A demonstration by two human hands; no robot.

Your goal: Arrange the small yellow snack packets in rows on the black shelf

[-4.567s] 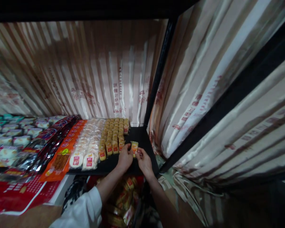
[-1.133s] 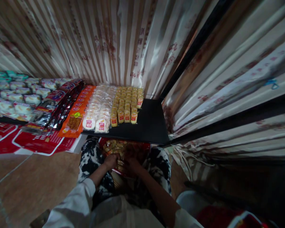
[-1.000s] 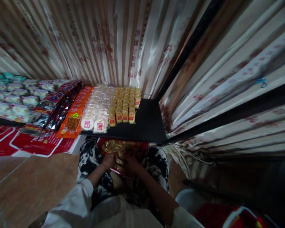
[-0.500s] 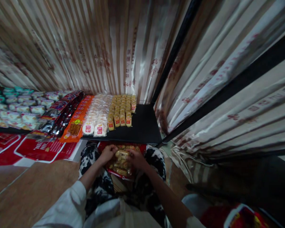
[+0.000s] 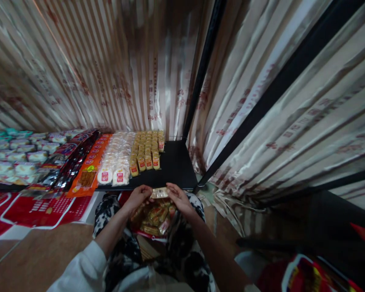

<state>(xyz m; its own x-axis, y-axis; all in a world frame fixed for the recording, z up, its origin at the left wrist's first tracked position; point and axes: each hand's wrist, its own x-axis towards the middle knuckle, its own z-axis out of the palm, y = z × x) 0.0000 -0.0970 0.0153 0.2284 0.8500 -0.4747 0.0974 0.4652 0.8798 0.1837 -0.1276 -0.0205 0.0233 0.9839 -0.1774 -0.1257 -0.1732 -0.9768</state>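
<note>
My left hand and my right hand pinch the two ends of one small yellow wrapped snack pack, held level just below the front edge of a black shelf. Under my hands, on my lap, lies a red bag filled with several more of the same packs. Rows of these yellow packs stand on the shelf, and bare black surface lies to their right.
Left of the yellow packs lie white round cakes, orange packets, dark packets and pale green-white packs. Striped shiny curtains hang behind and to the right. A black post stands at the shelf corner. Red printed sheets cover the floor.
Both hands went from the shelf down into the red bag on my lap, took one yellow pack, and have now lifted it toward the shelf edge. The view tilted up.
</note>
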